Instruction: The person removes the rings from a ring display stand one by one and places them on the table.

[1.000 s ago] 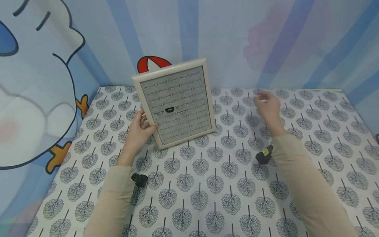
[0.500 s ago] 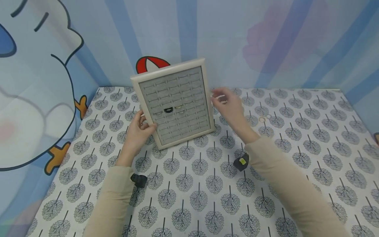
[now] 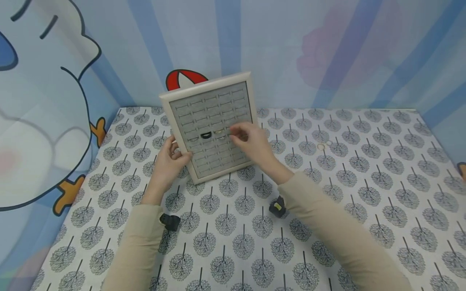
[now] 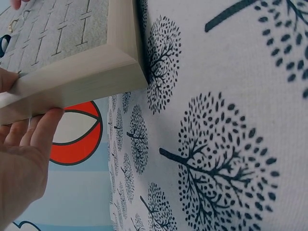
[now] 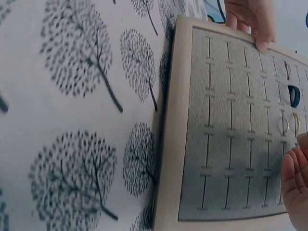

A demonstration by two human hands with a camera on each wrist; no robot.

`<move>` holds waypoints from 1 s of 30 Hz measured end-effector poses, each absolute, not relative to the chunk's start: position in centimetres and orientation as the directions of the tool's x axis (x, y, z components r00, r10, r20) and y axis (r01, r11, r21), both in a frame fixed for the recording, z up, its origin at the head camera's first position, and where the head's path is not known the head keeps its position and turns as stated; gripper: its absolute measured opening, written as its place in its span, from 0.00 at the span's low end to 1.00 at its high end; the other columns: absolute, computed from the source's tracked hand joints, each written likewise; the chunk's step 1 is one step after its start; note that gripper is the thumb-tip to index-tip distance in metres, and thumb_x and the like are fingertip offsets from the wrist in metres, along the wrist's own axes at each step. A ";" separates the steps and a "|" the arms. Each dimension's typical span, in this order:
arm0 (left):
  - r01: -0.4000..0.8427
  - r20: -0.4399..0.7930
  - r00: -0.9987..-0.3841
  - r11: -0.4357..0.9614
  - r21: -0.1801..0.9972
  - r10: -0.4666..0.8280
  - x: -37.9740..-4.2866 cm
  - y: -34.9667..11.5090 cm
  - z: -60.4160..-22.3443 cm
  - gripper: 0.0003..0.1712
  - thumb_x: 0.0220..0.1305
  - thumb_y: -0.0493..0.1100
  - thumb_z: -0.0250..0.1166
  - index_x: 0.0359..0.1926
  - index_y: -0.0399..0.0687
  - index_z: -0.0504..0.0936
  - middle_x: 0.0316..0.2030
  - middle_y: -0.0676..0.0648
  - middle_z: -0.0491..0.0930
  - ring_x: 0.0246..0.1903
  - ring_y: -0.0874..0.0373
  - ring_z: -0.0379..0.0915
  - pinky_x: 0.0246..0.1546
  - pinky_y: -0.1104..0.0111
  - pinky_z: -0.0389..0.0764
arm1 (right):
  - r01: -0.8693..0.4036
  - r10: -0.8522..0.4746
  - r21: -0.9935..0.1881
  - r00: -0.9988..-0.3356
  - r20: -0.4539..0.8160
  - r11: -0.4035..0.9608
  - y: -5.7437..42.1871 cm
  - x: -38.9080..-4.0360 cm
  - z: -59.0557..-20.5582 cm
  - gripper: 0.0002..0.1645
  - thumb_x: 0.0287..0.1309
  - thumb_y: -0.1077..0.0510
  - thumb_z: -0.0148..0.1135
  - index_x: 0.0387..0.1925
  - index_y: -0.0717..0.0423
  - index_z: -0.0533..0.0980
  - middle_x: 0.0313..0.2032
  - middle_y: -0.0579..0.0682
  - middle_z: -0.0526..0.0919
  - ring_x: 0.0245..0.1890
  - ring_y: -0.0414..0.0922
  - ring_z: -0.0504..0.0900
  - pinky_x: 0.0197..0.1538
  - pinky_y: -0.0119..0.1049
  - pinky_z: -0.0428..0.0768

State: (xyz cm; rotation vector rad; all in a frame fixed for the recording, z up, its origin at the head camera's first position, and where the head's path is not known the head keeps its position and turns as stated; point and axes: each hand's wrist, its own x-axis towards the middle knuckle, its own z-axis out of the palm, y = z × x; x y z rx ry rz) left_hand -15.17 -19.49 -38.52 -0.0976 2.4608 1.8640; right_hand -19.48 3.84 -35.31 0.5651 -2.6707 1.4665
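A ring display board [image 3: 214, 157] with a pale wooden frame and grey slotted padding stands tilted, its lower edge at the table. My left hand [image 3: 168, 161] grips its left side, thumb on the front and fingers behind, as the left wrist view also shows. Several rings sit in the slots: a black ring [image 3: 206, 135], a gold ring [image 3: 218, 131] and thin silver ones. My right hand [image 3: 251, 141] is at the board's face just right of these rings, thumb and fingertips drawn together; I cannot tell whether a ring is between them.
Two loose rings lie on the table to the right, a gold-toned ring [image 3: 321, 147] and a pale ring [image 3: 329, 143]. A tree-patterned cloth [image 3: 225, 242] covers the table. Behind stands a blue striped backdrop [image 3: 276, 48] with cartoon figures.
My right hand has moved left from the table's right side, past the board's right edge, to its slots. The loose rings have come into view. My left hand and the board stay put.
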 end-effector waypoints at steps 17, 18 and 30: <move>-0.095 -0.093 -0.995 0.263 0.960 -0.019 -15.1 -19.4 -38.3 0.41 0.65 0.36 0.57 0.74 0.53 0.49 0.66 0.41 0.66 0.64 0.45 0.68 0.63 0.54 0.75 | -0.356 -0.287 -0.760 -0.930 0.230 0.544 1.9 -19.0 -36.0 0.11 0.57 0.65 0.62 0.42 0.62 0.81 0.42 0.56 0.82 0.41 0.48 0.81 0.47 0.35 0.83; -0.098 -0.096 -0.995 0.261 0.960 -0.018 -15.1 -19.4 -38.3 0.42 0.65 0.36 0.58 0.74 0.53 0.48 0.66 0.41 0.65 0.64 0.45 0.68 0.63 0.54 0.75 | -0.359 -0.284 -0.751 -0.929 0.235 0.553 1.9 -19.0 -36.0 0.10 0.57 0.65 0.62 0.42 0.62 0.81 0.42 0.56 0.82 0.41 0.48 0.81 0.47 0.35 0.83; -0.084 -0.083 -0.996 0.273 0.958 -0.014 -15.1 -19.5 -38.4 0.41 0.65 0.37 0.58 0.74 0.53 0.48 0.66 0.41 0.66 0.64 0.45 0.68 0.64 0.55 0.74 | -0.394 -0.284 -0.710 -0.918 0.275 0.585 1.7 -19.1 -36.5 0.06 0.56 0.66 0.62 0.37 0.62 0.80 0.39 0.55 0.80 0.40 0.47 0.80 0.46 0.32 0.83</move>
